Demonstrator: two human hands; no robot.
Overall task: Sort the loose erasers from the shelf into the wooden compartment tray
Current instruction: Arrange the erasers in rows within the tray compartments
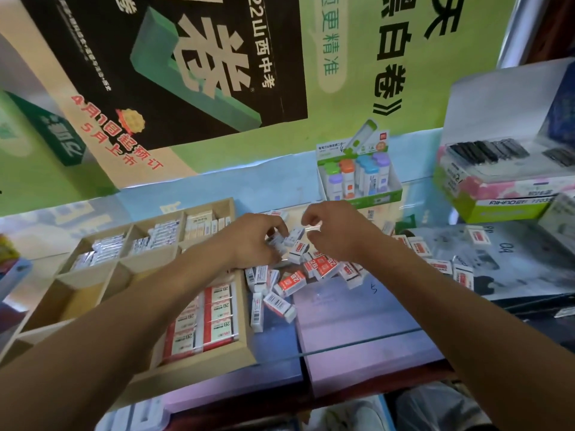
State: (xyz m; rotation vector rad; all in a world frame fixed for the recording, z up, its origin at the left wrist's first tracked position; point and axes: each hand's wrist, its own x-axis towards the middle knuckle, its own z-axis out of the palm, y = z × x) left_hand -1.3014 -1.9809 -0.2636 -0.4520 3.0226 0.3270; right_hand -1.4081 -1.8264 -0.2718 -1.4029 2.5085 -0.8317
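Note:
A heap of loose white and red-banded erasers (pixel 291 284) lies on the glass shelf (pixel 357 331), right of the wooden compartment tray (pixel 93 275). The tray's far compartments hold rows of white erasers (pixel 102 250); its near right compartment holds red-and-white 2B erasers (pixel 214 318). My left hand (pixel 252 241) reaches over the tray's right edge and grips several small erasers (pixel 280 241) at the top of the heap. My right hand (pixel 334 231) hovers just right of it, fingers curled, thumb and forefinger close together above an eraser (pixel 294 236); whether it pinches anything is unclear.
A green display box of capped correction tapes (pixel 357 178) stands behind the heap. Stacked boxes of pens (pixel 504 169) sit at the right. More erasers (pixel 445 259) lie scattered on a dark printed sheet. A poster wall rises behind the shelf.

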